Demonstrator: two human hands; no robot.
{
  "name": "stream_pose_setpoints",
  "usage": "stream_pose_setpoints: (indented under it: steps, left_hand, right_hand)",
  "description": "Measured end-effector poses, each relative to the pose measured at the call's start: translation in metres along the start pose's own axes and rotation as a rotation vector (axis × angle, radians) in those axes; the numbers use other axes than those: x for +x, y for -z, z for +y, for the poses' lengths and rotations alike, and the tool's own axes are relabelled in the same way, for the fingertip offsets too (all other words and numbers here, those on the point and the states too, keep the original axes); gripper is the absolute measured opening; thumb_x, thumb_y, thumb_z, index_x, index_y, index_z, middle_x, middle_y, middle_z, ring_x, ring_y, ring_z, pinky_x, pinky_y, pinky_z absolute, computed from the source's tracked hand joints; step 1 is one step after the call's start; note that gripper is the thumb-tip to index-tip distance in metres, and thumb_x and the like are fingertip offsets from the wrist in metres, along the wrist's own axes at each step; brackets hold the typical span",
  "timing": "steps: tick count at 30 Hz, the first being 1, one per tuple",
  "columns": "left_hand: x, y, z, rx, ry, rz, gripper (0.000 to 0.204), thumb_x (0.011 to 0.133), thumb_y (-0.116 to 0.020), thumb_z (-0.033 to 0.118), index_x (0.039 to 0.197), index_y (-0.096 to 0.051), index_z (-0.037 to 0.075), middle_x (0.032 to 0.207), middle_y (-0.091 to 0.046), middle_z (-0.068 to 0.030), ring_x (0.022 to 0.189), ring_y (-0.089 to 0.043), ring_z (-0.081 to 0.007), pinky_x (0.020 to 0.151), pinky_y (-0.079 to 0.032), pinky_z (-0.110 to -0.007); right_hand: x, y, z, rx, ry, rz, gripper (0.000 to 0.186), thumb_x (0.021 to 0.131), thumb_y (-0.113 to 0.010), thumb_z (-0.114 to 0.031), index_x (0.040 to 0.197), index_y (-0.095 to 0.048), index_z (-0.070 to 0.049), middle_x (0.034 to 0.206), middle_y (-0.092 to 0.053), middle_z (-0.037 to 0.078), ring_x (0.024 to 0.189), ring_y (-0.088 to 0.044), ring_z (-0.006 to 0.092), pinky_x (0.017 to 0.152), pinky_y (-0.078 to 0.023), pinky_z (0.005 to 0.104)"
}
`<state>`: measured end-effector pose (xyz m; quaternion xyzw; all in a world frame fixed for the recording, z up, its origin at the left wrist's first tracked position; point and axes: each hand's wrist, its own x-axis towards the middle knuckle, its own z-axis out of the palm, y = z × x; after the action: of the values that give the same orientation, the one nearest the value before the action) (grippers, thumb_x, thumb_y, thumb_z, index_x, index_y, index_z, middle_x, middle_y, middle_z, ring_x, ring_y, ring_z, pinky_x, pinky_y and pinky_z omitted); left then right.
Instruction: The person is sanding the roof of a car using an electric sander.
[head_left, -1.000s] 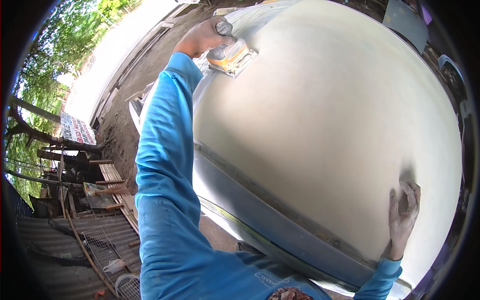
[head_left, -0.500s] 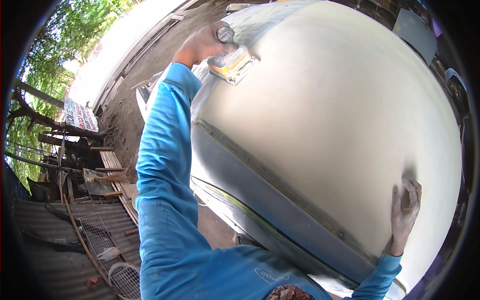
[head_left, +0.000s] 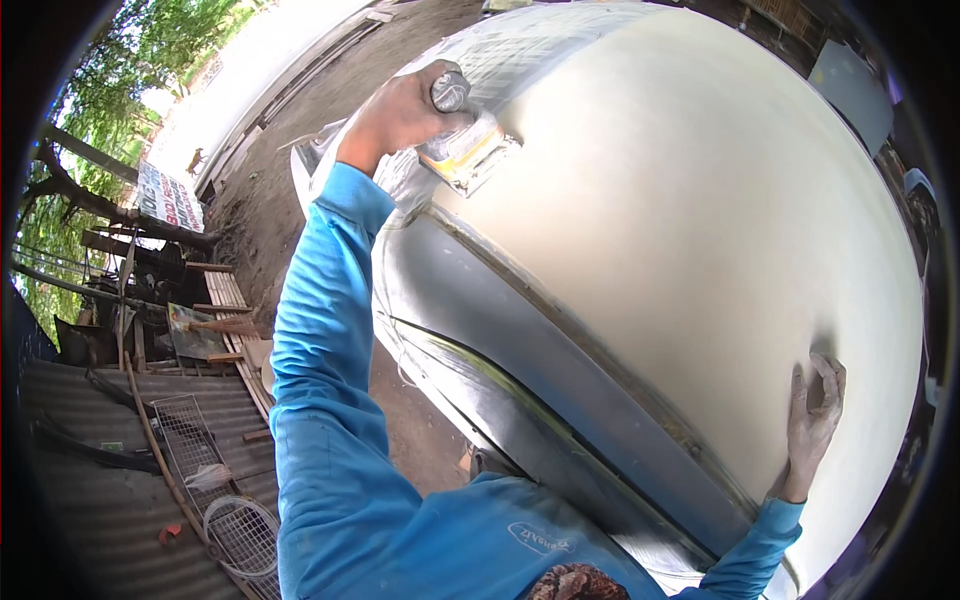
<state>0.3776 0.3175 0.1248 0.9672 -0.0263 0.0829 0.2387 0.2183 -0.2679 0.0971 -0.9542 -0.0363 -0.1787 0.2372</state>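
At the lower right of the frame, the right hand [head_left: 812, 420] is laid flat, fingers spread, on the cream body panel [head_left: 680, 230], gripping nothing. At the upper centre, the left hand [head_left: 400, 112] is closed around a sanding block [head_left: 468, 150] pressed to the panel.

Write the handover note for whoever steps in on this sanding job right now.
Left hand: closed on the sanding block, pressed to the cream-primed vehicle panel near its far upper edge.
Right hand: flat on the panel's near right side, fingers spread, holding nothing.
Done: most of the panel looks evenly cream and matte.
Left: the grey strip along the lower edge shows bare, scuffed patches; how far sanding has gone cannot be told.
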Motion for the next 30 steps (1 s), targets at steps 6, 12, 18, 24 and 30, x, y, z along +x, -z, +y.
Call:
stream_pose_setpoints:
  steps: [6,12,18,24,30]
  left_hand:
    - [-0.02,0.002,0.003,0.05,0.042,0.022,0.059,0.074,-0.083,0.034,0.124,-0.064,0.01,0.1,-0.074,-0.0138,0.09,-0.071,-0.0265,0.084,-0.053,-0.037]
    - [-0.046,0.01,0.025,0.082,0.05,0.039,0.059,0.075,-0.082,0.034,0.126,-0.063,0.01,0.097,-0.073,-0.0152,0.088,-0.071,-0.0273,0.082,-0.054,-0.038]
    - [-0.067,-0.003,0.062,0.128,-0.073,0.105,0.059,0.073,-0.08,0.038,0.123,-0.063,0.011,0.088,-0.072,-0.0191,0.081,-0.07,-0.0348,0.076,-0.053,-0.042]
    - [-0.085,-0.021,0.109,0.083,-0.194,0.157,0.059,0.072,-0.079,0.036,0.124,-0.064,0.013,0.08,-0.07,-0.0174,0.076,-0.067,-0.0377,0.071,-0.053,-0.044]
    - [-0.092,-0.03,0.171,0.144,-0.292,0.152,0.064,0.071,-0.08,0.037,0.126,-0.063,0.01,0.081,-0.069,-0.017,0.074,-0.067,-0.0378,0.07,-0.053,-0.045]
  right_hand:
    - [0.023,-0.006,0.015,-0.016,0.008,-0.008,0.025,0.09,-0.071,-0.013,0.112,-0.067,-0.001,0.119,-0.061,0.014,0.117,-0.057,0.0314,0.104,-0.043,0.0429]
    - [0.022,0.002,0.018,0.03,0.038,0.007,0.024,0.091,-0.07,-0.011,0.112,-0.066,-0.001,0.119,-0.061,0.014,0.116,-0.057,0.031,0.104,-0.043,0.0432]
    - [0.006,0.003,0.032,0.052,0.036,0.001,0.025,0.091,-0.072,-0.014,0.112,-0.066,-0.001,0.118,-0.061,0.013,0.115,-0.058,0.0304,0.104,-0.043,0.0429]
    - [0.004,0.002,0.025,-0.003,0.062,0.012,0.024,0.093,-0.07,-0.012,0.114,-0.066,0.0,0.119,-0.061,0.014,0.115,-0.058,0.0301,0.104,-0.043,0.0411]
    - [0.009,0.004,0.019,0.01,0.085,0.094,0.026,0.087,-0.075,-0.01,0.11,-0.068,0.0,0.113,-0.064,0.016,0.108,-0.06,0.0321,0.096,-0.048,0.0398]
